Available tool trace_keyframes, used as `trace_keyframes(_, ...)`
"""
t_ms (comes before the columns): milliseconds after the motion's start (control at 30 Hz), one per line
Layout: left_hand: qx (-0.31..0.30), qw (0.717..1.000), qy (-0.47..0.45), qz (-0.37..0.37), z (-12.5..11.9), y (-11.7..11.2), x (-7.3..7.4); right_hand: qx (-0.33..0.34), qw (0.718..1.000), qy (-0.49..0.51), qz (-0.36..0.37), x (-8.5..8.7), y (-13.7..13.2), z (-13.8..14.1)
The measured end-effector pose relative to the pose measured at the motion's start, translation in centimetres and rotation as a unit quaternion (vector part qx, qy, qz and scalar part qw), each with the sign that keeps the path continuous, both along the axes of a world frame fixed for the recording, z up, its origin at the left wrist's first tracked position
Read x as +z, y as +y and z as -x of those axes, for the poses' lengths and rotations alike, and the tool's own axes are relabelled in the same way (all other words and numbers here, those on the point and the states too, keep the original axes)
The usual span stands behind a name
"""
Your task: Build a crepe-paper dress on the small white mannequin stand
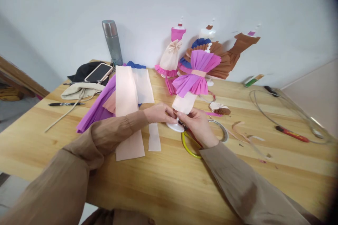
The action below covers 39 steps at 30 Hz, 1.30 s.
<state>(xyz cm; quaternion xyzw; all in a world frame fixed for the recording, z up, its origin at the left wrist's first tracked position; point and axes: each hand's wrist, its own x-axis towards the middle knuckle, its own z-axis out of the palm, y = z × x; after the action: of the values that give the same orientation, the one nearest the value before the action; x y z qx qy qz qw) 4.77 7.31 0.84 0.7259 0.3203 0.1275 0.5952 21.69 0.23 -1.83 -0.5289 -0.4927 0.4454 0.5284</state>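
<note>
A small doll stand dressed in pleated purple and pink crepe paper [196, 74] with a pale skirt leans over the wooden table [163, 179]. My left hand [160, 113] is closed on its round white base [175, 127]. My right hand [197, 123] pinches the stand's lower stem just beside it. Yellow-handled scissors [188, 147] lie under my right wrist. Strips of pale pink crepe paper [128, 109] lie flat under my left forearm, over purple paper [96, 110].
Other paper-dressed doll stands [171, 54] and brown pleated paper [224, 61] stand against the wall. A steel flask [112, 42], a phone [98, 72], a cap [79, 90] and a pen [66, 104] are at left. Wire [290, 107], a red screwdriver [292, 134] and tape [223, 128] lie right.
</note>
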Motion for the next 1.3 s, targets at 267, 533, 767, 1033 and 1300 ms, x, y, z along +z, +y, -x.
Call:
trace_keyframes(267, 0.081, 0.972, -0.138, 0.172, -1.1, -1.9, -1.2, 0.038, 0.999, -0.019, 0.003, 1.1, -0.5, 0.3)
trace_keyframes(533, 0.080, 0.973, -0.134, 0.172, 0.9, -0.7, 0.1, 0.043, 0.929, -0.367, 0.000, 3.4, -2.9, -2.1)
trace_keyframes(767, 0.094, 0.950, -0.184, 0.233, 2.1, -0.8, -0.4, 0.064, 0.886, -0.457, -0.031, 3.3, -5.2, -2.4)
trace_keyframes(1033, 0.027, 0.973, -0.171, 0.149, 1.5, -2.6, 0.7, -0.041, 0.943, -0.323, -0.075, 3.5, -1.7, 0.0)
trace_keyframes(1300, 0.037, 0.983, -0.137, 0.114, 1.0, -3.3, 0.5, -0.048, 0.965, -0.249, -0.060, 1.8, -1.5, 0.5)
